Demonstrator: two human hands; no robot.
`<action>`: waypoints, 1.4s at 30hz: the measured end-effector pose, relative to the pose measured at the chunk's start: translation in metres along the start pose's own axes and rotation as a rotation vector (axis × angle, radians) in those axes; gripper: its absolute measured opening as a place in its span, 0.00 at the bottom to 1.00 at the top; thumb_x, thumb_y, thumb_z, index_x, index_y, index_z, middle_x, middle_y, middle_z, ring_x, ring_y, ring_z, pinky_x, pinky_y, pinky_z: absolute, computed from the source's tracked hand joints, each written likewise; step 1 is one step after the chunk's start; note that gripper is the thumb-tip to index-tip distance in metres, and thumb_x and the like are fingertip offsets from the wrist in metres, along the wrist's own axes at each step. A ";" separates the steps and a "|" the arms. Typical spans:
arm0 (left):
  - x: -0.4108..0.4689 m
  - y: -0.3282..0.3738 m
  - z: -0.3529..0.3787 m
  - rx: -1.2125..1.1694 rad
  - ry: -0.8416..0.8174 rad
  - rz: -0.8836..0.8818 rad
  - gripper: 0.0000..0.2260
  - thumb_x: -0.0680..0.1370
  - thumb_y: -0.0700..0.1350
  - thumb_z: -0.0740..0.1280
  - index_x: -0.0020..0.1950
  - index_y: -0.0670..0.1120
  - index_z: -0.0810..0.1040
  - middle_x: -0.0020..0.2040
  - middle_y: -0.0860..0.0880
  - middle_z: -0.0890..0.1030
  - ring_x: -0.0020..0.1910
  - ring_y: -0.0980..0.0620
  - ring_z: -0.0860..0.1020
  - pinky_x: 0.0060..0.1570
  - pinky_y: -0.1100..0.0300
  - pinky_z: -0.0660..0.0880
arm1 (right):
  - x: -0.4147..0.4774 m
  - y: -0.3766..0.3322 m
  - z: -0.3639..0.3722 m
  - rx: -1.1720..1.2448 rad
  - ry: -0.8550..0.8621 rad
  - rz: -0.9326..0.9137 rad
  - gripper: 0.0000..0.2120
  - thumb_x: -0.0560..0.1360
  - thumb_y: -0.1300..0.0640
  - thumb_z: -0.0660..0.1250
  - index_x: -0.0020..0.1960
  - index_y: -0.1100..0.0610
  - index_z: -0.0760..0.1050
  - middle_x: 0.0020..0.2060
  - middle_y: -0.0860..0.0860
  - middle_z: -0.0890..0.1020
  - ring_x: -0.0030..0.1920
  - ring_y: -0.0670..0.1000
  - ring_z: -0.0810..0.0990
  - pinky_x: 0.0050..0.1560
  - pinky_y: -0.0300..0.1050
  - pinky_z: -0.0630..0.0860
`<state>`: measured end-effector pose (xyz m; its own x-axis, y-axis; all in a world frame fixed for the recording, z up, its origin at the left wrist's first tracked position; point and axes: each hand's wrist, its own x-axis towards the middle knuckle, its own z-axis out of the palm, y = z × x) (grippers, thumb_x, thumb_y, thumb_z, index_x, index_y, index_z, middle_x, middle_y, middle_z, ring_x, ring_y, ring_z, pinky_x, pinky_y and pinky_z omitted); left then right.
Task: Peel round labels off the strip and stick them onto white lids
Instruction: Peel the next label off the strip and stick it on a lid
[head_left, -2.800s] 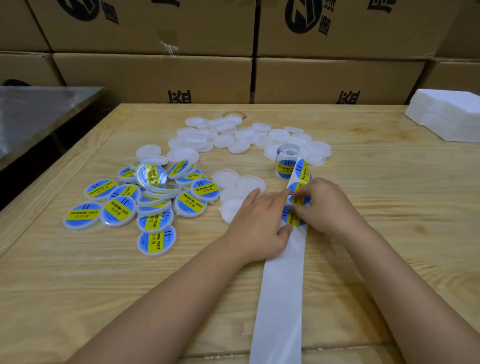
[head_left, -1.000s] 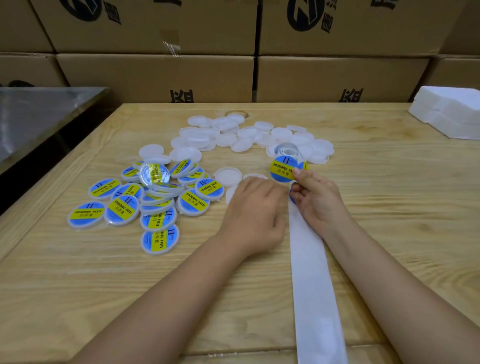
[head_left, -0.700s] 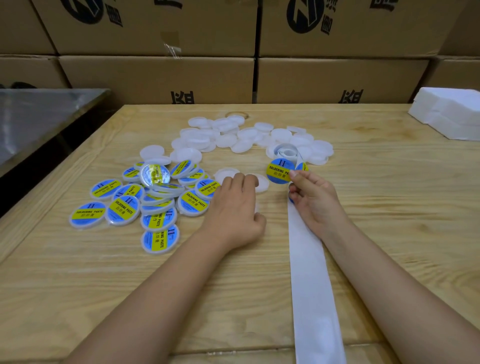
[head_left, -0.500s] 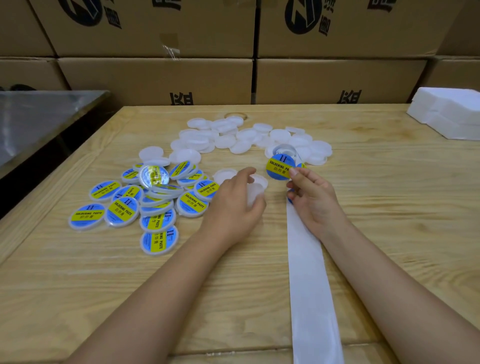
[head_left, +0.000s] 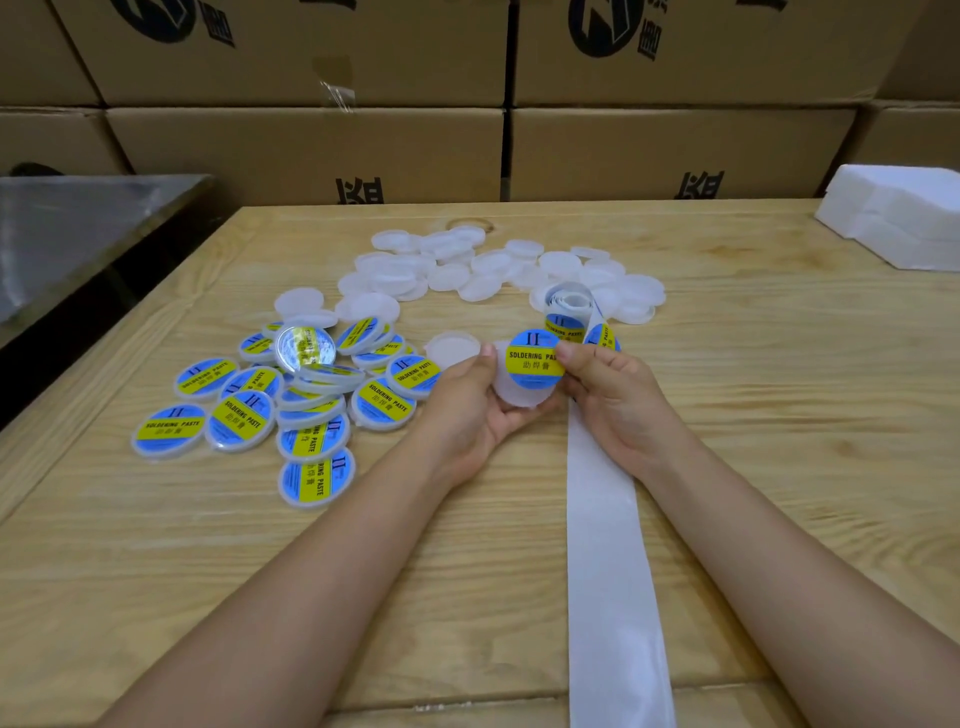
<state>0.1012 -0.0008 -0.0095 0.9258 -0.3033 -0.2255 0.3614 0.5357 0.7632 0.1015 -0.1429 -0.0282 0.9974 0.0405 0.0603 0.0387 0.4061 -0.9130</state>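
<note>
Label (head_left: 535, 361) is off the strip and sitting right over a white lid (head_left: 511, 397), pinched at its right edge by the right hand (head_left: 618, 400), fingers (head_left: 569, 356) clamped on it with the thumb on top. It overlaps the lid's face, but I honestly can't tell if it's stuck down yet or just being lined up. The left hand (head_left: 475, 405) cups that lid from below, fingers curled round its rim, and it looks tilted up off the tabletop (head_left: 779, 415).

The strip's bare backing (head_left: 608, 545) runs from under the right hand toward the near edge. That's a long stretch already peeled. The roll (head_left: 569, 306) stands just beyond the hands with blue and yellow labels left on it; how many, no idea.

Progress-wise: there's a decent heap of labelled lids (head_left: 291, 405) to the left, overlapping each other. The pile of blank lids (head_left: 467, 270) further back looks at least as big, plus one blank near the left thumb. So I'd guess somewhere short of halfway, with this one mid-stick.

Around all that are cardboard boxes (head_left: 311, 150) stacked behind the tabletop, a white foam block (head_left: 904, 223) at the far right corner, and a metal surface (head_left: 78, 228) off to the left.
</note>
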 end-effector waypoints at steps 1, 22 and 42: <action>0.001 -0.001 -0.001 0.030 -0.003 0.008 0.19 0.83 0.47 0.51 0.64 0.33 0.70 0.57 0.35 0.78 0.56 0.37 0.77 0.49 0.48 0.78 | 0.000 0.000 0.000 -0.019 0.005 0.005 0.13 0.66 0.57 0.68 0.45 0.65 0.79 0.44 0.59 0.83 0.46 0.53 0.81 0.54 0.44 0.76; 0.005 -0.003 -0.004 0.228 -0.016 0.077 0.19 0.82 0.49 0.53 0.51 0.35 0.76 0.44 0.38 0.81 0.41 0.46 0.82 0.42 0.53 0.81 | 0.003 0.001 -0.002 -0.145 0.045 0.040 0.10 0.63 0.57 0.71 0.37 0.65 0.77 0.33 0.56 0.81 0.39 0.51 0.81 0.48 0.41 0.77; 0.007 -0.007 -0.004 0.271 0.021 0.085 0.18 0.83 0.46 0.54 0.56 0.31 0.73 0.47 0.35 0.81 0.44 0.42 0.82 0.41 0.53 0.82 | 0.004 0.003 0.000 -0.205 0.096 0.033 0.13 0.70 0.66 0.70 0.27 0.59 0.78 0.42 0.63 0.78 0.52 0.58 0.77 0.64 0.56 0.71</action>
<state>0.1057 -0.0029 -0.0190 0.9547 -0.2485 -0.1636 0.2418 0.3274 0.9134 0.1056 -0.1411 -0.0306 0.9992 -0.0405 -0.0004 0.0082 0.2115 -0.9773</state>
